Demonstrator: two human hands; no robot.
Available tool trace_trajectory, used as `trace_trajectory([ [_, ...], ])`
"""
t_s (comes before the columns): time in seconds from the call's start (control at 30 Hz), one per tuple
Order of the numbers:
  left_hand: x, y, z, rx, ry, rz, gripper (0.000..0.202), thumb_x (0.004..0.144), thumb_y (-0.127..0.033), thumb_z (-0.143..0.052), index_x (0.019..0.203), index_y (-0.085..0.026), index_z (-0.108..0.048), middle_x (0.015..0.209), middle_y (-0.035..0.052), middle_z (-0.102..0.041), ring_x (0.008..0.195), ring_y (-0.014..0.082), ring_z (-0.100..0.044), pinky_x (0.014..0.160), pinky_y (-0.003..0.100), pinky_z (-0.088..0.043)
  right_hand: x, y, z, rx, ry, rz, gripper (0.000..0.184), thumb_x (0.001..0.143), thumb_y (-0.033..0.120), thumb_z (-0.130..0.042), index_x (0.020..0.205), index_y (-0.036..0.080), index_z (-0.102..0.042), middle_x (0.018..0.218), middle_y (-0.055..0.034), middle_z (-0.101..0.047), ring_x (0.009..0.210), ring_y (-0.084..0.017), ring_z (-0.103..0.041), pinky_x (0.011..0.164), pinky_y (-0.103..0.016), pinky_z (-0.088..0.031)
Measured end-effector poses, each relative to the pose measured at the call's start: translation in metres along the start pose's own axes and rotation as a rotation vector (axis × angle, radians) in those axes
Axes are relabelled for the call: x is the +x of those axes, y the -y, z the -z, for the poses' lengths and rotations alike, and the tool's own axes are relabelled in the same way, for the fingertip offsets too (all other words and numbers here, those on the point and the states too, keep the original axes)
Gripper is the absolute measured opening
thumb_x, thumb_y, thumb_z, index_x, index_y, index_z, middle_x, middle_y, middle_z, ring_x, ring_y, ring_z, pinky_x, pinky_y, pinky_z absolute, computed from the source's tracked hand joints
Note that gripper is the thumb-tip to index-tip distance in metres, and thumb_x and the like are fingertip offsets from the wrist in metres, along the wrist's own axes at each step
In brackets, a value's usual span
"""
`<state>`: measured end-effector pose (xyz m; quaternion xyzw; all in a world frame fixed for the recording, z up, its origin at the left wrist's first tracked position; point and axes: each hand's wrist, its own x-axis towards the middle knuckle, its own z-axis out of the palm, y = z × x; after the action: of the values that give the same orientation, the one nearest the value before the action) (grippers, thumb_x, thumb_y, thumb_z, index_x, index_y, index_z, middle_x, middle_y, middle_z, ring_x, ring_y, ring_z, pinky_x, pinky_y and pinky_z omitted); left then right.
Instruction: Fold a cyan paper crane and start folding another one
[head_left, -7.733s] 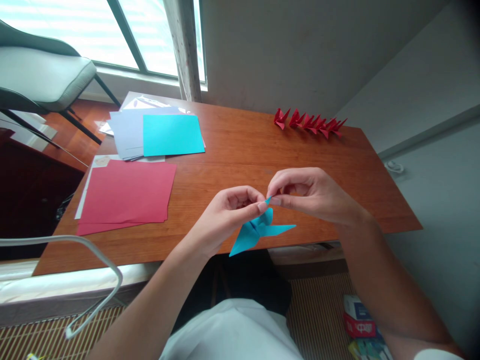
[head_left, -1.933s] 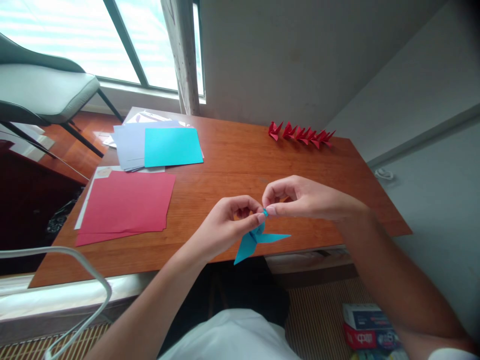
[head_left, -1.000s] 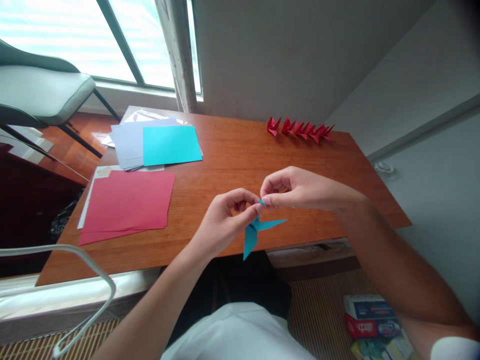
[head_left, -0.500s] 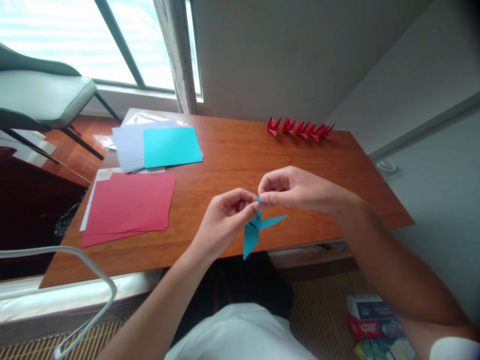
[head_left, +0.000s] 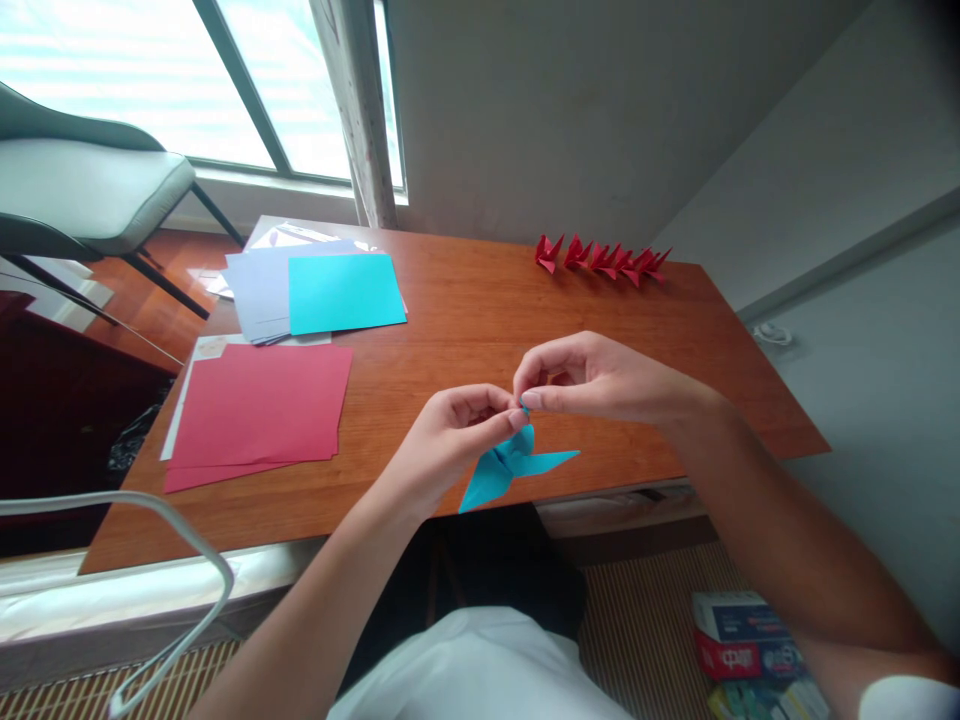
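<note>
A folded blue paper figure (head_left: 510, 465) hangs in the air over the near edge of the wooden desk (head_left: 465, 330), its two pointed flaps spreading left-down and right. My left hand (head_left: 450, 440) pinches its upper part between thumb and fingers. My right hand (head_left: 592, 380) pinches a small tip at the top of the same figure, fingertip to fingertip with the left. Both hands are closed on the paper.
A row of several red folded paper figures (head_left: 600, 256) stands at the desk's far edge. Red sheets (head_left: 259, 410) lie at the left front, a cyan sheet (head_left: 343, 292) on pale lavender sheets (head_left: 255, 290) behind. A grey chair (head_left: 82, 190) stands left; boxes (head_left: 739, 640) lie on the floor.
The blue figure has turned in my hands: its lower flap now points further left and the wings spread wider. Both hands stay pinched together at its top, nearly in place.
</note>
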<state>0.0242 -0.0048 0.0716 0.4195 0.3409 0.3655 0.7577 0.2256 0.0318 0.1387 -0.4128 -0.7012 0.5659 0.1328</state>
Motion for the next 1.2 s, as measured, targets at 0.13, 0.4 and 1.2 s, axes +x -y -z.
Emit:
trace_trajectory([
  [0.13,0.0,0.002,0.004,-0.097,0.059,0.073,0.027,0.074,-0.036,-0.086,0.081,-0.014,-0.072,0.078,0.0026,-0.067,0.077,0.0163,-0.066,0.079,0.03,-0.054,0.001,0.001,-0.001,-0.006,-0.01,-0.02,0.021,0.086,0.038,-0.069,0.09,0.017,-0.07,0.083,-0.0012,-0.067,0.077,-0.015,-0.058,0.065,-0.026,-0.044],
  [0.4,0.0,0.003,0.005,-0.133,0.061,0.09,0.024,0.076,-0.033,-0.086,0.082,-0.015,-0.072,0.079,0.0019,-0.067,0.078,0.0153,-0.066,0.075,0.027,-0.052,-0.001,-0.002,-0.001,0.015,-0.016,-0.013,0.02,0.085,0.037,-0.071,0.089,0.018,-0.068,0.082,-0.0003,-0.065,0.076,-0.014,-0.056,0.065,-0.025,-0.043],
  [1.2,0.002,-0.005,0.002,0.064,0.025,-0.051,0.026,0.074,-0.033,-0.086,0.079,-0.011,-0.074,0.075,0.002,-0.065,0.069,0.0113,-0.056,0.065,0.021,-0.046,0.0,-0.004,-0.004,-0.031,-0.065,-0.002,0.012,0.085,0.03,-0.068,0.085,0.018,-0.067,0.079,0.0003,-0.064,0.071,-0.013,-0.057,0.061,-0.024,-0.045],
])
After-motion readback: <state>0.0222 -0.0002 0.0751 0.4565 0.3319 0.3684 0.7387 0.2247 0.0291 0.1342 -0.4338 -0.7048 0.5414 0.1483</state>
